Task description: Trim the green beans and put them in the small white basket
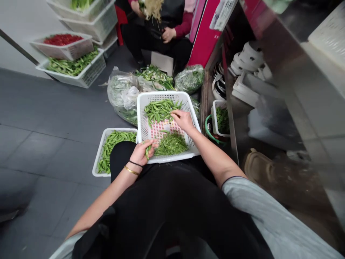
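Note:
A white perforated basket (142, 118) rests on my lap. It holds a pile of whole green pods (159, 109) at its far end and a heap of thin green trimmings (170, 144) at its near end. My left hand (142, 153) is closed around a few green pods at the basket's near left corner. My right hand (183, 119) reaches into the basket, fingers pinched at the edge of the pod pile. A second white basket (102, 145) with more green pods lies on the floor to the left of my knee.
Clear plastic bags of greens (124, 93) lie on the floor beyond the basket. A seated person (168, 34) works behind them. Stacked white crates (81, 72) with green and red vegetables stand at far left. A steel shelf unit (242, 93) with dishes and a small tub of greens (222, 120) stands right.

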{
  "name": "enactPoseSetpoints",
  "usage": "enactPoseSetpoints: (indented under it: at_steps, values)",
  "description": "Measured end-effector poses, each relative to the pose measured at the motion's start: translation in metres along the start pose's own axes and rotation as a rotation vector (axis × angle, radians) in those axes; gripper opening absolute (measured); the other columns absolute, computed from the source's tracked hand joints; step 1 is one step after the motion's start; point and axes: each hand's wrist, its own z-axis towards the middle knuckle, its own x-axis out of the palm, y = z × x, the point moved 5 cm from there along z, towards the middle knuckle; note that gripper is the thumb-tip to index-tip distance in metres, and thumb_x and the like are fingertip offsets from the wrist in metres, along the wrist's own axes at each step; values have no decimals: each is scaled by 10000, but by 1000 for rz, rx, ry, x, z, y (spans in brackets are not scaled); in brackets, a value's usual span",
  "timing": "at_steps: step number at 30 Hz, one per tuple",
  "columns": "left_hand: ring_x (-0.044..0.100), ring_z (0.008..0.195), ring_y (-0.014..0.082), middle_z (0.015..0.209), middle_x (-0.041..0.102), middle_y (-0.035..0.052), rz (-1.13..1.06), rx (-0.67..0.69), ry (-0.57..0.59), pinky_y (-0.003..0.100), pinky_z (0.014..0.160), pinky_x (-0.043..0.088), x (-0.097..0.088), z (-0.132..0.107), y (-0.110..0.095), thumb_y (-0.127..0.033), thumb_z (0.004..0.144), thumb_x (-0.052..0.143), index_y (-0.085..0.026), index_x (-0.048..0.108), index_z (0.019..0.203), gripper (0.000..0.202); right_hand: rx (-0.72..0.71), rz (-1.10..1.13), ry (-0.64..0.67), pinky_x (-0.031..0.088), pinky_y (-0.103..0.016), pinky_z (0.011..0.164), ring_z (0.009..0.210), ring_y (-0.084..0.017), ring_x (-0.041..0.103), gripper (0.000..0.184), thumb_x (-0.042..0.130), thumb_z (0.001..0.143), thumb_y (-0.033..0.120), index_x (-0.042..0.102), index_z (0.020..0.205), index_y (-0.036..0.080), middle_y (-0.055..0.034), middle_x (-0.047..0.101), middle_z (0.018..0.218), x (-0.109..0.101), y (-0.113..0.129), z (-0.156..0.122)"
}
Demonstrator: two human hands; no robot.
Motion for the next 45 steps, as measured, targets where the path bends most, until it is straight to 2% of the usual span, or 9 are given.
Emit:
enactPoseSetpoints:
  at_steps: [7,15,19,26,31,34,38,43,45]
  values:
    - [409,349,40,478,550,-19,16,14,63,153,327,292,2,3,7,-235,580,812,-93,669,823,316,-567,204,120,470,-297,860,956,-160,615,241,489,911,324,687,1030,254,-54,676,1040,16,87,-102]
    - [415,337,39,604,666,57,142,37,138,156,326,281,9,-7,-2,-260,611,790,-113,651,858,319,-174,473,151,465,-240,663,695,-113,584,178,546,869,300,624,950,162,-27,648,824,-5,57,-79]
    - [405,328,39,604,664,48,143,-5,197,156,321,264,16,-9,-1,-268,627,779,-125,633,851,303,-284,355,222,422,-224,688,695,-110,562,149,533,878,251,591,776,158,-8,620,741,-3,68,-70]
    - [372,330,34,470,512,-42,47,-55,161,146,309,234,23,-6,9,-265,600,794,-115,582,755,302,-362,-79,70,390,-256,637,693,-155,543,281,395,934,297,576,773,154,-78,611,763,7,78,-78]
    - [420,329,63,427,499,-66,108,219,-75,150,311,284,8,-4,-25,-281,599,788,-153,548,800,338,-227,118,-90,415,-254,692,729,-148,558,237,421,919,280,560,761,171,-54,606,759,-33,35,-71]
    - [427,320,67,416,500,-69,255,353,-121,151,311,293,7,-7,-39,-297,653,752,-155,556,839,305,-142,209,-46,423,-253,660,696,-137,555,182,483,891,323,574,863,168,-42,610,796,-44,21,-66]
    - [413,316,71,419,494,-70,505,417,-76,167,331,311,14,-12,-41,-338,734,683,-157,572,892,265,-266,114,179,418,-262,672,806,-155,577,318,475,902,384,531,1139,179,-76,619,1019,-23,50,-67]
    - [613,613,148,704,670,45,1115,749,-77,255,591,490,25,-30,-73,-352,767,642,-155,657,940,262,-460,-121,418,328,-244,616,709,-141,538,283,391,946,308,605,827,166,-41,633,804,-8,78,-64]
    - [639,823,196,900,696,93,1320,856,58,303,756,493,37,-35,-85,-350,758,652,-159,679,937,263,-527,-138,471,287,-239,580,645,-124,502,268,420,933,317,601,800,171,-22,620,762,-16,80,-60]
